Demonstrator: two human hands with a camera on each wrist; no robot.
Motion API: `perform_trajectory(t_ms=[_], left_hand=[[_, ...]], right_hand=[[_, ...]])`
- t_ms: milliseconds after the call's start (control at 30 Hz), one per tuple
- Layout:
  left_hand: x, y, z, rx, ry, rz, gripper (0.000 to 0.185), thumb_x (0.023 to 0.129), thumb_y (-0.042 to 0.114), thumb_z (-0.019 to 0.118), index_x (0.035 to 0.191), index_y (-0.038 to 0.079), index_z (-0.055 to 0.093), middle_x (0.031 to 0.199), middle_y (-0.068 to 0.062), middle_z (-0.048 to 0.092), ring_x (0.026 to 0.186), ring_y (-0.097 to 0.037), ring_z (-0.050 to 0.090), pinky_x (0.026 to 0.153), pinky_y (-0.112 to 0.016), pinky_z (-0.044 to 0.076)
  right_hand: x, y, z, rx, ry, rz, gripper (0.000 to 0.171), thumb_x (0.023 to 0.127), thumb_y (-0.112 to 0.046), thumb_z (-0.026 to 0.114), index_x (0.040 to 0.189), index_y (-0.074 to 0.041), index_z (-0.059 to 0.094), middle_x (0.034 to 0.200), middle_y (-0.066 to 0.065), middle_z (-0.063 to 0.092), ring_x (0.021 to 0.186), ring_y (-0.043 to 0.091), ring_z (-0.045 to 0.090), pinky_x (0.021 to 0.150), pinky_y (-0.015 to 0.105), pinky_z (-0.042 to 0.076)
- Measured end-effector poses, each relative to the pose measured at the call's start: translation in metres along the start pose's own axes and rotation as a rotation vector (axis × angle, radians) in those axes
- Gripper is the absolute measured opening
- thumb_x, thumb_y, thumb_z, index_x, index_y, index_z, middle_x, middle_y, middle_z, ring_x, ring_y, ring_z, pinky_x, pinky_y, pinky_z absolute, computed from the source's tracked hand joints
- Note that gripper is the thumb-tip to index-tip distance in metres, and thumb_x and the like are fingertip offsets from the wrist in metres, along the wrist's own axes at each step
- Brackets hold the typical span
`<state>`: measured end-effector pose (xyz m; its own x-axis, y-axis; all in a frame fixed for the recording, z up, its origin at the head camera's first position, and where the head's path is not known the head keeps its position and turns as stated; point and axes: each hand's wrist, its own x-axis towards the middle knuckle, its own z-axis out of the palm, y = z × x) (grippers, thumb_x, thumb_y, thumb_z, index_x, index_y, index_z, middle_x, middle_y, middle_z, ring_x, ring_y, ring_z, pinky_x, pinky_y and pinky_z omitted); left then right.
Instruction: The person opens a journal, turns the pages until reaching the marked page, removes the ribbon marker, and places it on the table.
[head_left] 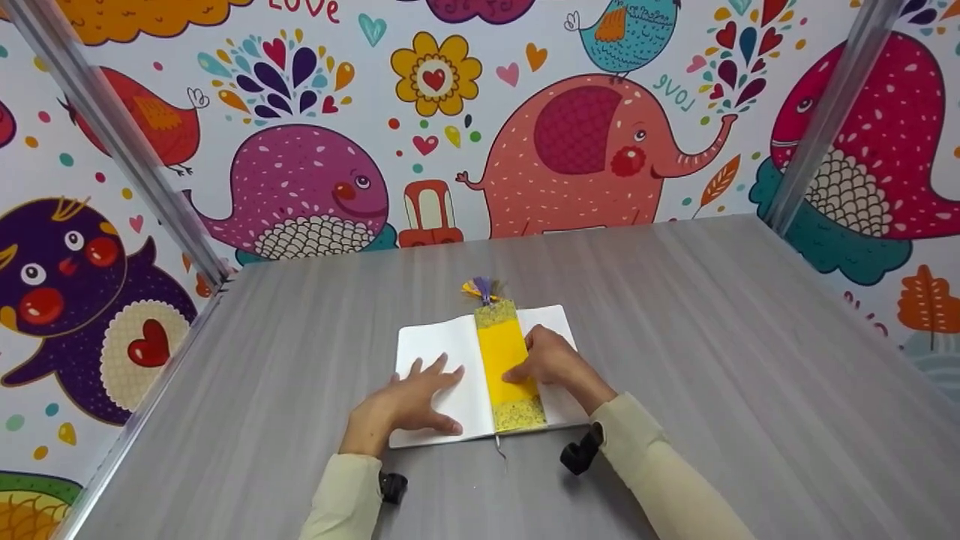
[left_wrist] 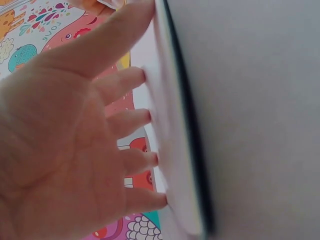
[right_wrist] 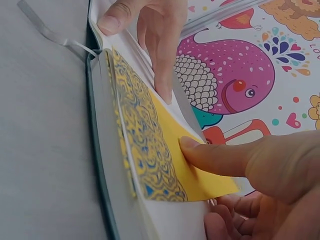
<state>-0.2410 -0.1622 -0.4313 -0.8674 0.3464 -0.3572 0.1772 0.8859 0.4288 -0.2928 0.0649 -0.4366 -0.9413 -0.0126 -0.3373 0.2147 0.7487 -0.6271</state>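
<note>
On the grey tabletop [head_left: 300,360] we see an open notebook [head_left: 439,341]; our left hand [head_left: 405,405] rests with fingers spread on its left half; our right hand [head_left: 555,358], angled inward, pinches, thumb on top, the yellow bookmark [head_left: 499,352] lying just right of the fold.

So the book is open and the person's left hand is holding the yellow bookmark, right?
Not quite: it's the person's right hand holding the yellow bookmark. The head view shows this, with the left hand spread on the white page instead. The book is open, just as you said.
</note>
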Motion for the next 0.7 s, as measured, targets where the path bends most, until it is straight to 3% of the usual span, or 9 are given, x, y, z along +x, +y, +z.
perform_trajectory(t_ms=[100, 200, 533, 700], left_hand=[[-0.0002, -0.0010, -0.0001, -0.002, -0.004, 0.003, 0.090, 0.081, 0.040, 0.081, 0.157, 0.025, 0.035, 0.170, -0.009, 0.015, 0.156, -0.043, 0.006, 0.123, -0.065, 0.005], [0.0001, -0.0024, -0.0010, 0.002, -0.007, 0.006, 0.090, 0.081, 0.041, 0.081, 0.157, 0.024, 0.035, 0.170, -0.010, 0.014, 0.156, -0.043, 0.005, 0.123, -0.066, 0.005], [0.0020, -0.0034, -0.0015, 0.022, -0.022, 0.018, 0.091, 0.082, 0.041, 0.081, 0.158, 0.023, 0.033, 0.170, -0.012, 0.013, 0.156, -0.045, 0.004, 0.121, -0.068, 0.004], [-0.0004, -0.0050, -0.0029, 0.008, -0.026, 0.022, 0.092, 0.081, 0.041, 0.081, 0.158, 0.022, 0.033, 0.170, -0.012, 0.013, 0.156, -0.045, 0.004, 0.121, -0.069, 0.004]], right_hand=[[-0.0012, 0.0025, 0.0004, -0.003, 0.010, -0.025, 0.049, 0.075, -0.030, 0.089, 0.103, -0.007, 0.056, 0.091, 0.007, 0.055, 0.085, 0.021, 0.054, 0.071, 0.029, 0.040], [-0.0016, 0.0035, 0.0018, -0.005, 0.026, -0.044, 0.048, 0.075, -0.031, 0.089, 0.102, -0.008, 0.057, 0.090, 0.007, 0.055, 0.086, 0.021, 0.054, 0.073, 0.030, 0.040], [-0.0059, 0.0064, 0.0034, -0.011, 0.095, -0.127, 0.051, 0.077, -0.029, 0.088, 0.117, -0.009, 0.064, 0.105, 0.010, 0.068, 0.084, 0.021, 0.060, 0.076, 0.032, 0.052], [-0.0064, 0.0065, 0.0008, 0.074, 0.066, -0.101, 0.054, 0.081, -0.022, 0.084, 0.129, -0.007, 0.065, 0.109, 0.012, 0.069, 0.080, 0.018, 0.061, 0.071, 0.027, 0.056]])
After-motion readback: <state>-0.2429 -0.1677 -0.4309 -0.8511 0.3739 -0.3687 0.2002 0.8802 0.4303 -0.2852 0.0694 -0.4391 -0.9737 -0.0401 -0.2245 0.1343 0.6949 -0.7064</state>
